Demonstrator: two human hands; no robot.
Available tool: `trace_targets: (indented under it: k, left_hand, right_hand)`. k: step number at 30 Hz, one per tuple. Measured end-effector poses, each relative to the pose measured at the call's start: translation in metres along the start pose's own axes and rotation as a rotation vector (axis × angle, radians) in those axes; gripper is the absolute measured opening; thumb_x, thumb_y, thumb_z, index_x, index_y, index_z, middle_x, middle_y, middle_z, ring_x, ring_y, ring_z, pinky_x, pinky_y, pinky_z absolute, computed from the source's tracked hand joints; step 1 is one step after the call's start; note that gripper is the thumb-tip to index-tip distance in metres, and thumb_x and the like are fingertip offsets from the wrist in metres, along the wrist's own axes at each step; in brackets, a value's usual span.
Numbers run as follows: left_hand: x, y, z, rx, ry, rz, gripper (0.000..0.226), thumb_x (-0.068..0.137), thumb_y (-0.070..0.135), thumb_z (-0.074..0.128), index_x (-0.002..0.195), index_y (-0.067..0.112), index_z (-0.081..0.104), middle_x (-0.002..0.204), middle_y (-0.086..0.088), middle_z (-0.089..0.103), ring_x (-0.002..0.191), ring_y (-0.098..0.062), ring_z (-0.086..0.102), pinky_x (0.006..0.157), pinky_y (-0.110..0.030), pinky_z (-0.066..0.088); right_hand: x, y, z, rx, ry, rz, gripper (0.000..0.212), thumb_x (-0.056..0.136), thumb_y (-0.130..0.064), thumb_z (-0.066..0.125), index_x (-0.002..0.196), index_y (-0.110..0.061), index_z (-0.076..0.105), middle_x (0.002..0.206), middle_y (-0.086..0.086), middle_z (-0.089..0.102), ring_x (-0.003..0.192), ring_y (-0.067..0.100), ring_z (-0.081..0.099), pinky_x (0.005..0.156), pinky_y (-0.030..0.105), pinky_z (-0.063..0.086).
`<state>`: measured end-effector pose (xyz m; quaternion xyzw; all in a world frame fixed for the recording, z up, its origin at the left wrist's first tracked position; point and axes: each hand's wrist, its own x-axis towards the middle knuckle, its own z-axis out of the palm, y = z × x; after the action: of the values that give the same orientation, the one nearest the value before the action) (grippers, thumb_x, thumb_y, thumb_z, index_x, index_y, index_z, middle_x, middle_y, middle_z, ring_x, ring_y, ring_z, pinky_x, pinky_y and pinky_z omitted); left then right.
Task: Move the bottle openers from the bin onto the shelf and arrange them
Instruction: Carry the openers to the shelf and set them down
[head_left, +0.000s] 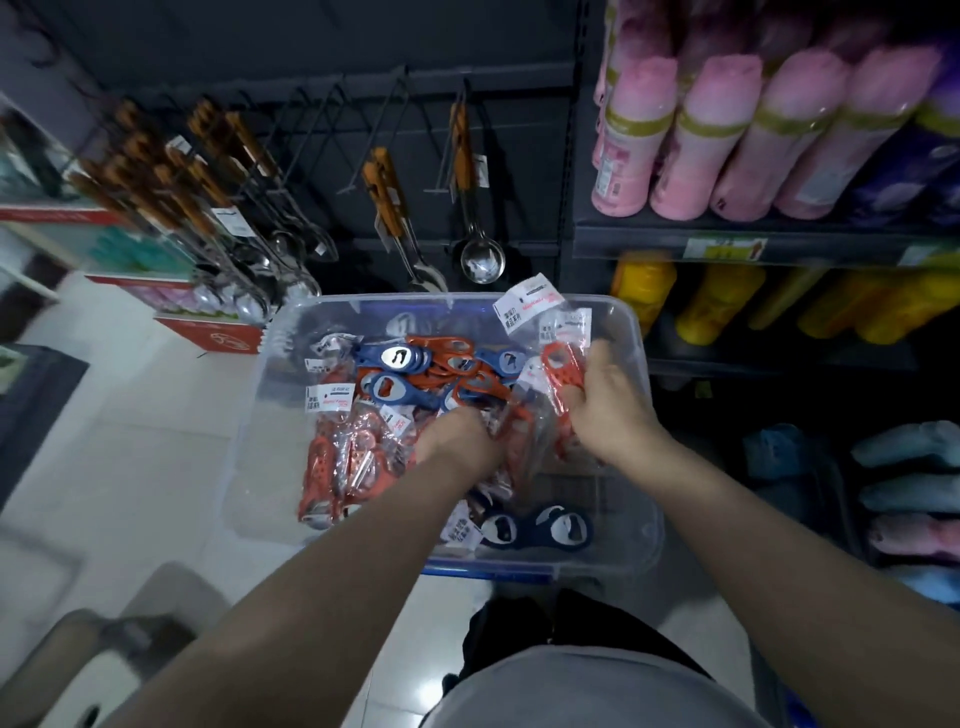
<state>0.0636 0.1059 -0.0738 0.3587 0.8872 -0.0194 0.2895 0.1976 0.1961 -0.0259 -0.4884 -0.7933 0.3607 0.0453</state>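
A clear plastic bin (631, 525) stands in front of me, holding several red and blue bottle openers (415, 376) in plastic sleeves. My right hand (610, 410) grips a bunch of packaged red bottle openers (561, 364) at the bin's right side, their white labels sticking up. My left hand (457, 441) reaches down into the pile in the middle of the bin; its fingers are buried among the packets and hidden. Two blue openers (535, 527) lie at the bin's near edge.
Black wire hooks (363, 135) on the dark back panel carry wooden-handled ladles and spoons (467, 208); some hooks are bare. Shelves at right hold pink bottles (727, 140) and yellow bottles (717, 306). White tiled floor lies to the left.
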Motion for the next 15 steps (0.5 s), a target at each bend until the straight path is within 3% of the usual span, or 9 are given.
trace_targets:
  k: [4, 8, 11, 13, 15]
  left_hand:
    - [-0.013, -0.02, -0.013, -0.223, 0.146, 0.085, 0.015, 0.091, 0.019, 0.056, 0.103, 0.01, 0.054, 0.082, -0.002, 0.062, 0.077, -0.022, 0.061, 0.062, -0.032, 0.049]
    - [-0.022, -0.045, -0.031, -0.382, 0.284, 0.034, 0.024, 0.092, 0.02, 0.056, 0.113, 0.012, 0.048, 0.089, -0.002, 0.064, 0.076, -0.025, 0.062, 0.061, -0.031, 0.044]
    - [-0.023, -0.061, -0.041, -0.454, 0.287, -0.012, 0.016, 0.095, 0.025, 0.05, 0.102, 0.012, 0.057, 0.081, -0.003, 0.065, 0.064, -0.022, 0.061, 0.052, -0.027, 0.041]
    - [-0.019, -0.074, -0.043, -0.449, 0.307, -0.057, 0.019, 0.093, 0.027, 0.049, 0.093, 0.012, 0.061, 0.078, -0.008, 0.066, 0.071, -0.03, 0.065, 0.055, -0.029, 0.043]
    - [-0.015, -0.085, -0.042, -0.408, 0.278, -0.091, 0.022, 0.09, 0.027, 0.05, 0.094, 0.011, 0.064, 0.086, -0.013, 0.069, 0.083, -0.035, 0.066, 0.066, -0.035, 0.049]
  right_hand:
    - [-0.001, 0.001, 0.016, 0.069, -0.091, 0.018, 0.036, 0.097, -0.015, 0.045, 0.127, -0.011, 0.026, 0.08, 0.0, 0.053, 0.067, 0.02, 0.057, 0.055, 0.031, 0.041]
    - [0.0, -0.007, 0.029, 0.093, -0.138, 0.017, 0.043, 0.094, -0.017, 0.055, 0.128, -0.006, 0.03, 0.096, 0.007, 0.059, 0.081, 0.025, 0.064, 0.069, 0.04, 0.054]
    - [0.0, -0.008, 0.037, 0.191, -0.07, 0.037, 0.038, 0.091, -0.017, 0.06, 0.126, -0.017, 0.046, 0.102, 0.002, 0.061, 0.082, 0.024, 0.065, 0.072, 0.044, 0.057]
    - [-0.001, -0.009, 0.042, 0.249, -0.049, 0.073, 0.036, 0.093, -0.016, 0.058, 0.126, -0.026, 0.049, 0.094, -0.006, 0.056, 0.074, 0.019, 0.062, 0.067, 0.037, 0.054]
    - [-0.002, -0.01, 0.051, 0.276, -0.078, 0.137, 0.027, 0.094, -0.021, 0.057, 0.119, -0.027, 0.05, 0.091, -0.002, 0.06, 0.066, 0.019, 0.061, 0.06, 0.036, 0.053]
